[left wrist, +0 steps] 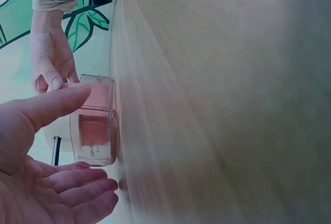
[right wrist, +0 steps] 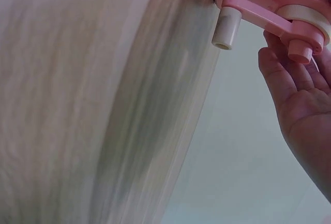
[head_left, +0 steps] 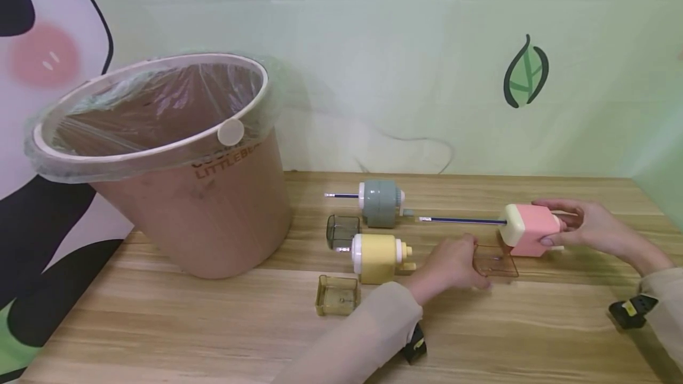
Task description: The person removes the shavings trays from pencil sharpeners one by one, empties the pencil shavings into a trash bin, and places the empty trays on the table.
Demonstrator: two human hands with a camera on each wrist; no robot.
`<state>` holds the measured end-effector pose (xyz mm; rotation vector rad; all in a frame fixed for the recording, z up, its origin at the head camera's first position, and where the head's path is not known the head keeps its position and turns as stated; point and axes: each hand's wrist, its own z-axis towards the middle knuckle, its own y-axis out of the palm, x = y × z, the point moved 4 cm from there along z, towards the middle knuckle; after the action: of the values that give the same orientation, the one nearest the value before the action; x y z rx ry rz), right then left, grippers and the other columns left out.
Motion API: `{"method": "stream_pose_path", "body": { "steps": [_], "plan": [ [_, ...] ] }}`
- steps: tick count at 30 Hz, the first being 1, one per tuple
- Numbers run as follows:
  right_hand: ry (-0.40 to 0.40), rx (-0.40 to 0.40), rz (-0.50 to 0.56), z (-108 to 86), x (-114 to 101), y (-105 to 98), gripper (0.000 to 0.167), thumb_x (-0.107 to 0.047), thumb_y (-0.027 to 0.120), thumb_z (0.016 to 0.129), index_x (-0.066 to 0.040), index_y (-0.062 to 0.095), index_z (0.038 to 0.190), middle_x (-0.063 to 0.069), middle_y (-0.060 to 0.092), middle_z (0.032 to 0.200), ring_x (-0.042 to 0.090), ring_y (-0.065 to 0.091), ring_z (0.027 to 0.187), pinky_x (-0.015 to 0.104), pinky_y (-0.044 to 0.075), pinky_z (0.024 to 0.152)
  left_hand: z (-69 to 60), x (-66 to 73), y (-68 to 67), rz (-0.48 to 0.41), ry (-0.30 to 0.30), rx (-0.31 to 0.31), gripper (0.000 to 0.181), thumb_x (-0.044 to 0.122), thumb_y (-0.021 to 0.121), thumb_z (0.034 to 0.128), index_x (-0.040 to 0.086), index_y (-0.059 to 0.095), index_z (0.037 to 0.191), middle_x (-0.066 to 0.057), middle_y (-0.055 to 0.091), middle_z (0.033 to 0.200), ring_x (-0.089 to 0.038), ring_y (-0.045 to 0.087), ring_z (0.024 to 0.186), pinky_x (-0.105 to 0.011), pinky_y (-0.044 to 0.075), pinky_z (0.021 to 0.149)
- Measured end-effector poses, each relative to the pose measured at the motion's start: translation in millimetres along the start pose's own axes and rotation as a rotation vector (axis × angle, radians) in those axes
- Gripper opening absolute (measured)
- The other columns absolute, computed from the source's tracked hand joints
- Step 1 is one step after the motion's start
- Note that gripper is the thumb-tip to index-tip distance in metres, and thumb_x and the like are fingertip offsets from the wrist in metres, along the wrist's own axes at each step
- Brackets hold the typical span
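Note:
My right hand (head_left: 597,227) holds a pink crank pencil sharpener (head_left: 533,230) at its crank end, thumb on the near side and fingers over the top. A long dark blue pencil (head_left: 464,221) sticks out leftward from its cream front. In the right wrist view, the pink crank arm (right wrist: 258,16) with its white handle (right wrist: 227,27) shows beside the fingers. Just left of the sharpener, a clear pinkish shavings drawer (head_left: 496,262) rests on the table. My left hand (left wrist: 46,157) is around its near end, thumb and fingers spread apart; contact is unclear.
A yellow sharpener (head_left: 377,259) and a grey-green sharpener (head_left: 380,203) stand left of my left hand, each with a pencil inserted. Their shavings drawers, yellow (head_left: 337,296) and grey (head_left: 342,232), lie beside them. A large bag-lined pink bin (head_left: 235,212) stands at the left.

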<state>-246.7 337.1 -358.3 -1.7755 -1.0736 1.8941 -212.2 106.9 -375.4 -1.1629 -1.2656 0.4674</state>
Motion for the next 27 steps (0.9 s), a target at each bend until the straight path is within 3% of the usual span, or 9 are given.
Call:
{"method": "stream_pose_path", "body": {
  "steps": [2,4,7,9,13,16,21,23,27],
  "plan": [
    [-0.014,-0.001,-0.006,-0.2,0,0,0.074,-0.014,0.076,0.073,0.005,0.037,0.133,0.016,0.049,0.125,-0.012,0.05,0.091,0.015,0.049,0.072,-1.9,0.6,-1.2,-0.001,-0.01,-0.004,0.072,0.038,0.082,0.0618,0.016,0.05,0.122,0.005,0.063,0.106,-0.006,0.056,0.088,-0.016,0.047,0.072],
    [-0.031,-0.001,-0.002,-1.0,0,-1,0.073,-0.012,0.075,0.074,0.005,0.036,0.134,0.005,0.049,0.126,-0.014,0.047,0.092,0.013,0.047,0.073,-3.7,1.5,-2.9,-0.011,-0.012,-0.007,0.075,0.038,0.082,0.0624,0.015,0.048,0.125,0.005,0.063,0.109,-0.007,0.057,0.09,-0.018,0.048,0.073],
    [-0.057,0.009,0.016,-2.4,-2,-1,0.07,-0.01,0.073,0.076,0.005,0.036,0.134,-0.02,0.046,0.119,-0.017,0.043,0.096,0.008,0.044,0.075,-7.3,3.8,-7.1,-0.034,-0.007,-0.013,0.08,0.038,0.081,0.0637,0.015,0.044,0.13,0.004,0.062,0.111,-0.007,0.057,0.089,-0.019,0.049,0.073],
    [-0.076,0.019,0.03,-3.0,-4,-1,0.067,-0.009,0.071,0.077,0.006,0.037,0.133,-0.031,0.042,0.114,-0.019,0.04,0.098,0.005,0.041,0.076,-9.6,6.0,-10.5,-0.04,0.009,-0.008,0.081,0.038,0.081,0.0644,0.014,0.042,0.132,0.004,0.063,0.108,-0.007,0.057,0.084,-0.019,0.049,0.07],
    [-0.098,0.058,0.015,-4.8,-8,-2,0.062,-0.013,0.069,0.081,0.004,0.04,0.133,-0.031,0.044,0.116,-0.022,0.036,0.101,0.001,0.036,0.079,-15.5,8.8,-18.8,-0.068,0.027,0.014,0.082,0.035,0.08,0.0659,0.014,0.04,0.134,0.007,0.062,0.095,-0.005,0.054,0.073,-0.017,0.047,0.064],
    [-0.095,0.091,-0.005,-7.2,-11,-5,0.06,-0.016,0.067,0.083,0.002,0.04,0.134,-0.021,0.047,0.124,-0.023,0.035,0.102,-0.001,0.035,0.08,-20.2,9.5,-24.4,-0.13,0.036,0.019,0.08,0.032,0.079,0.068,0.016,0.038,0.135,0.008,0.059,0.081,-0.005,0.05,0.061,-0.017,0.045,0.057],
    [-0.043,0.137,-0.025,-9.1,-23,-5,0.058,-0.023,0.066,0.084,-0.005,0.042,0.134,-0.017,0.048,0.125,-0.025,0.035,0.101,-0.002,0.034,0.081,-30.3,8.1,-37.1,-0.226,0.054,0.03,0.077,0.032,0.077,0.0711,0.017,0.038,0.136,0.005,0.062,0.103,-0.007,0.048,0.056,-0.019,0.047,0.061],
    [-0.035,0.153,-0.016,-9.9,-30,-4,0.056,-0.023,0.067,0.083,-0.007,0.044,0.133,-0.025,0.046,0.119,-0.025,0.037,0.1,-0.002,0.034,0.081,-34.5,6.7,-43.7,-0.25,0.063,0.042,0.075,0.034,0.076,0.0722,0.018,0.04,0.135,0.005,0.058,0.118,-0.006,0.047,0.058,-0.019,0.046,0.064],
    [-0.096,0.158,0.016,-11.9,-44,-1,0.053,-0.018,0.067,0.084,-0.003,0.046,0.13,-0.027,0.049,0.117,-0.022,0.04,0.101,0.0,0.037,0.081,-43.6,4.2,-59.2,-0.288,0.111,0.087,0.066,0.035,0.072,0.0764,0.016,0.043,0.133,0.007,0.053,0.127,-0.007,0.059,0.089,-0.02,0.048,0.078]
  ]
}}
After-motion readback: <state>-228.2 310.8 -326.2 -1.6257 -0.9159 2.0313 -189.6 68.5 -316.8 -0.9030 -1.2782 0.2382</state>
